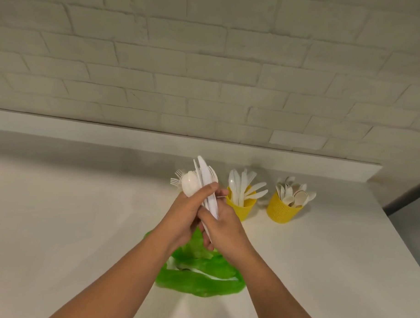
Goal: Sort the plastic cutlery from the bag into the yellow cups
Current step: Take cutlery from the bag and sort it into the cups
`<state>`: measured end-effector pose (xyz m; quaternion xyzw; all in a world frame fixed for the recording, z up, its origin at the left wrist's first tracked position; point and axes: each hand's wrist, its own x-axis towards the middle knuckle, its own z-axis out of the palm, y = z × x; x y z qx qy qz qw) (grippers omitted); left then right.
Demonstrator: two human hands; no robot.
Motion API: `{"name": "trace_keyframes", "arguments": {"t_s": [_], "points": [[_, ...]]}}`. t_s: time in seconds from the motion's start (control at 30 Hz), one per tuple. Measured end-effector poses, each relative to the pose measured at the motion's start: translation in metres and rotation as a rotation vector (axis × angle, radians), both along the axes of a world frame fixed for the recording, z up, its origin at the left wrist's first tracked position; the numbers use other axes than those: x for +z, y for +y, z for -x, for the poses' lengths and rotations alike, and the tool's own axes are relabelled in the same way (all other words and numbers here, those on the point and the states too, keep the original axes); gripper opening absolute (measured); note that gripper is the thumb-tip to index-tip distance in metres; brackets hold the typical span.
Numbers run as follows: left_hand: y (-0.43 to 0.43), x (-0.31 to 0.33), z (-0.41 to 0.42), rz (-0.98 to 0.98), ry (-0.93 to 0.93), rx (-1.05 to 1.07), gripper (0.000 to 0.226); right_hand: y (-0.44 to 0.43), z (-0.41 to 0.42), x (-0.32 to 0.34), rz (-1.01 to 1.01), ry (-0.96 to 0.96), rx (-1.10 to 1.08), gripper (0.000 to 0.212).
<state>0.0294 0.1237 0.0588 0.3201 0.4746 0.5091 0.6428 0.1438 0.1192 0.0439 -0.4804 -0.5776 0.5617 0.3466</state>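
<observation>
Head view: the left hand (184,216) and right hand (225,228) both grip a mixed bundle of white plastic cutlery (202,182) above the crumpled green plastic bag (200,281) on the white surface (83,225). Just beyond stand a yellow perforated cup of knives (241,208) and a yellow perforated cup of spoons (282,211), so the sorting looks partly done.

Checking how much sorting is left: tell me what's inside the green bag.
White cutlery shows at the open mouth of the green bag. Its crumpled folds hide the rest, so no count is possible.
</observation>
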Motion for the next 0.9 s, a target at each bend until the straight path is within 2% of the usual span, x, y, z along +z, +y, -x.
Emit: {"name": "trace_keyframes", "arguments": {"t_s": [0.07, 0.13, 0.2, 0.27, 0.33, 0.4, 0.47, 0.53, 0.6, 0.7, 0.8, 0.9], "points": [[-0.002, -0.006, 0.002, 0.039, -0.141, -0.076, 0.045, -0.002, 0.000, -0.001, 0.085, 0.150, 0.041, 0.022], [-0.002, -0.007, 0.008, 0.035, -0.177, -0.175, 0.041, 0.002, -0.002, -0.001, 0.262, 0.345, 0.106, 0.024], [-0.002, -0.003, 0.008, 0.051, -0.138, -0.199, 0.027, 0.008, -0.004, 0.001, 0.399, 0.374, 0.154, 0.029], [-0.001, -0.001, 0.005, 0.056, -0.054, -0.103, 0.024, 0.011, -0.005, 0.005, 0.417, 0.305, 0.141, 0.036], [0.002, -0.003, 0.001, 0.021, -0.044, -0.018, 0.026, 0.011, -0.002, 0.006, 0.255, 0.142, 0.025, 0.034], [0.005, -0.002, -0.002, 0.004, -0.121, 0.062, 0.025, 0.008, 0.001, 0.004, -0.025, -0.019, -0.162, 0.018], [0.009, -0.002, -0.004, 0.003, -0.201, 0.123, 0.022, 0.004, 0.004, -0.003, -0.286, -0.093, -0.295, 0.018], [0.009, -0.002, -0.007, 0.021, -0.294, 0.093, 0.020, 0.002, 0.004, -0.011, -0.469, -0.167, -0.353, 0.024], [0.008, -0.004, -0.008, 0.047, -0.381, 0.051, 0.017, 0.001, 0.003, -0.015, -0.593, -0.308, -0.372, 0.019], [0.009, -0.005, -0.005, 0.071, -0.451, 0.038, 0.014, 0.001, -0.001, -0.017, -0.677, -0.456, -0.349, 0.015], [0.008, -0.006, -0.004, 0.077, -0.457, 0.005, 0.014, 0.004, -0.005, -0.014, -0.643, -0.428, -0.259, 0.019], [0.007, -0.009, -0.005, 0.064, -0.475, 0.027, 0.026, 0.007, -0.007, -0.012, -0.632, -0.432, -0.225, 0.021]]}}
